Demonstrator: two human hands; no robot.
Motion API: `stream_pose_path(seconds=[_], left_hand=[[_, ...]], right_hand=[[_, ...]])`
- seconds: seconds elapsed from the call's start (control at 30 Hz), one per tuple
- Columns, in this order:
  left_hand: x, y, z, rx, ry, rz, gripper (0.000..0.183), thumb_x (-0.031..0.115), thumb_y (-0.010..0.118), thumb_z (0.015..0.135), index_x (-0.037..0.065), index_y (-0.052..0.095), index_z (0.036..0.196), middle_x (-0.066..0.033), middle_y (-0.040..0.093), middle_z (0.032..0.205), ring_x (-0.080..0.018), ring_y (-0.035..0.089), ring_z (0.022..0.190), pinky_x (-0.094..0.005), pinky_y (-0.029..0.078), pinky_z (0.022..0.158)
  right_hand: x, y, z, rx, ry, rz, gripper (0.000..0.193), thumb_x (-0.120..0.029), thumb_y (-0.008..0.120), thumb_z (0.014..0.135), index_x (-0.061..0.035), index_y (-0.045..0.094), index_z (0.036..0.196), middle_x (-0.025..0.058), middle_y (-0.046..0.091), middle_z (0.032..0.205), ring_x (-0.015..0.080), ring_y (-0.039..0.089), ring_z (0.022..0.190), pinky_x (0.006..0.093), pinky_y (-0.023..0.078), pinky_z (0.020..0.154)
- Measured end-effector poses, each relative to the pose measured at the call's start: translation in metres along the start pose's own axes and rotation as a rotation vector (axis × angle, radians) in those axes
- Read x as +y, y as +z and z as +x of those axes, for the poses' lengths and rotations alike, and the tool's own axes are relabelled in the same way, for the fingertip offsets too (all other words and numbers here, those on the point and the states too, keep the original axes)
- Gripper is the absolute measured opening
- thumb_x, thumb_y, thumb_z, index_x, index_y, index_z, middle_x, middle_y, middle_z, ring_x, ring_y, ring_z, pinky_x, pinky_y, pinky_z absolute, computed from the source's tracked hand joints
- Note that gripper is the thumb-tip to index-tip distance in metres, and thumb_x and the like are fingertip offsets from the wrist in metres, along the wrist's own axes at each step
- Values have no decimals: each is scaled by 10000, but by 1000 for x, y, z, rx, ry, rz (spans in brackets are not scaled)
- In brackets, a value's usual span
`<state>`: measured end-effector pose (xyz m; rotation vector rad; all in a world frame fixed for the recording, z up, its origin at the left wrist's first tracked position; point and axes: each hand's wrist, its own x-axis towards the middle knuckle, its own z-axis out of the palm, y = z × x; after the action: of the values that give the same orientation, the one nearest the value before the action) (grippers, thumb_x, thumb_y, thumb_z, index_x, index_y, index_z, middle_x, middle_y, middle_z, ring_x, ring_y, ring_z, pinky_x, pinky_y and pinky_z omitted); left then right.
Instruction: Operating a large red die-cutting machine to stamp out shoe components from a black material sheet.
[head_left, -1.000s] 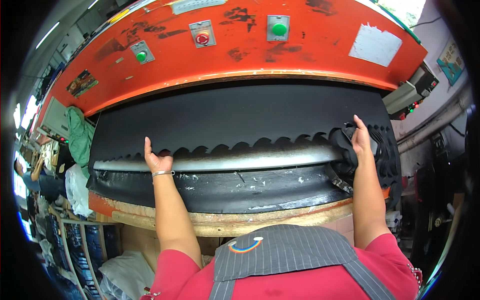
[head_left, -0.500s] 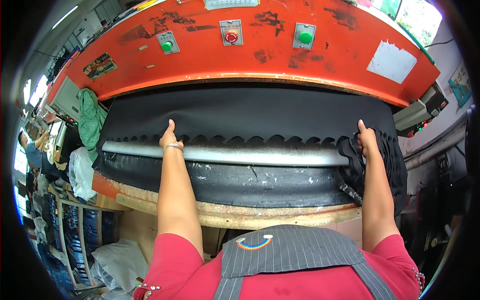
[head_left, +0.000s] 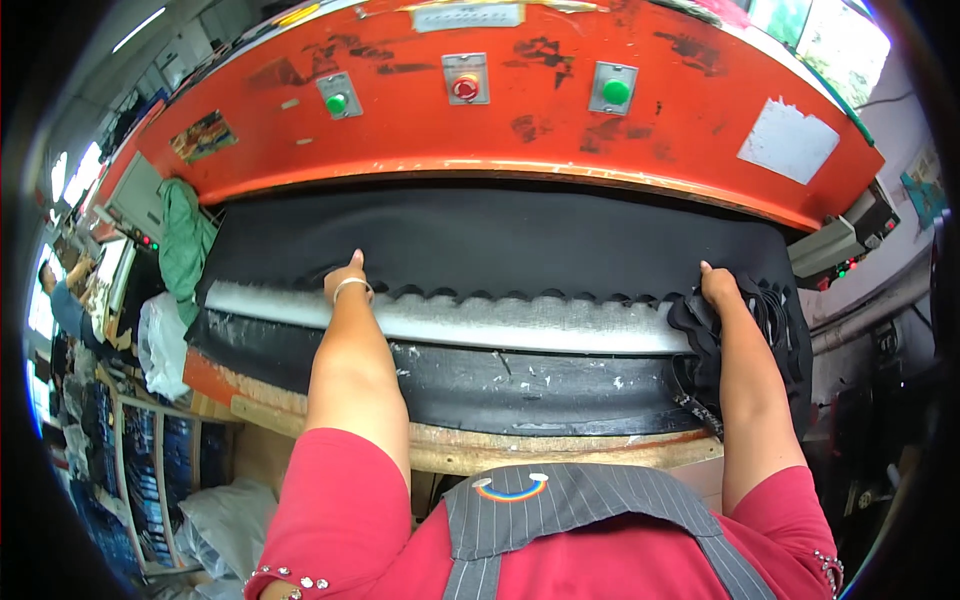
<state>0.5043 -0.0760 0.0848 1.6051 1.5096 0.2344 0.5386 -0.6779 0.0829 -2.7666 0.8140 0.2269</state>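
Note:
A wide black sheet [head_left: 520,235] with a scalloped near edge lies across the machine bed, its far side running beneath the orange-red panel. My left hand [head_left: 350,276] grips the scalloped edge towards the left, thumb on top and the other fingers hidden. At the right end, my right hand [head_left: 718,287] closes on the same sheet, its thumb pointing away from me. Between my hands a pale, worn strip [head_left: 520,322] shows along the scallops. Ruffled black scalloped offcuts [head_left: 770,310] hang in a bunch beside my right hand.
The orange-red machine panel [head_left: 400,130] spans the far side, carrying two green buttons and a red button [head_left: 466,88]. A wooden rail [head_left: 540,455] edges the bed near me. Green cloth [head_left: 183,235] and a clear plastic bag [head_left: 162,340] hang left. Another person [head_left: 70,295] works far left.
The sheet's scalloped edge has shifted away from me, so more of the pale strip shows. My hands have come slightly closer together. The head view has tilted a little.

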Motion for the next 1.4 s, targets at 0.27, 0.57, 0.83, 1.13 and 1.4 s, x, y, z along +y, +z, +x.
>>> stream_pose_path(seconds=[0.27, 0.57, 0.83, 1.13, 1.4], left_hand=[[-8, 8, 15, -42, 74, -103, 572, 482, 768, 747, -33, 664, 972, -135, 669, 903, -249, 614, 587, -344, 501, 489], [-25, 23, 41, -180, 105, -345, 775, 438, 806, 718, -99, 531, 1204, -171, 599, 1182, -300, 628, 949, -434, 529, 785], [-34, -6, 57, -223, 49, -288, 596, 504, 779, 724, 26, 617, 1042, -68, 640, 926, -180, 599, 658, -272, 407, 452], [-56, -16, 35, -143, 64, -73, 748, 642, 744, 674, 35, 608, 1091, -78, 588, 1078, -195, 560, 799, -307, 436, 585], [-86, -35, -10, 519, 949, 139, 730, 481, 673, 806, -18, 478, 1303, -207, 478, 1344, -408, 461, 1214, -464, 382, 1009]], right_hand=[[2, 9, -4, -38, 76, 138, 714, -555, 357, 942, 66, 540, 1244, 273, 487, 1324, 380, 445, 1276, 433, 347, 1064], [18, 4, -30, -7, -111, 129, 691, -504, 267, 979, 81, 598, 1138, 318, 564, 1174, 428, 532, 1150, 461, 395, 1006], [18, -3, -62, -28, 57, 378, 680, -500, 340, 966, 112, 594, 1118, 349, 549, 1171, 447, 520, 1156, 454, 395, 1001], [37, 7, -74, -1, 102, 278, 724, -550, 364, 952, 116, 649, 963, 349, 597, 1066, 441, 575, 1074, 462, 444, 929], [51, -29, -177, 647, -718, 383, 212, -145, 655, 828, 13, 593, 954, 186, 603, 958, 351, 561, 946, 425, 448, 859]])
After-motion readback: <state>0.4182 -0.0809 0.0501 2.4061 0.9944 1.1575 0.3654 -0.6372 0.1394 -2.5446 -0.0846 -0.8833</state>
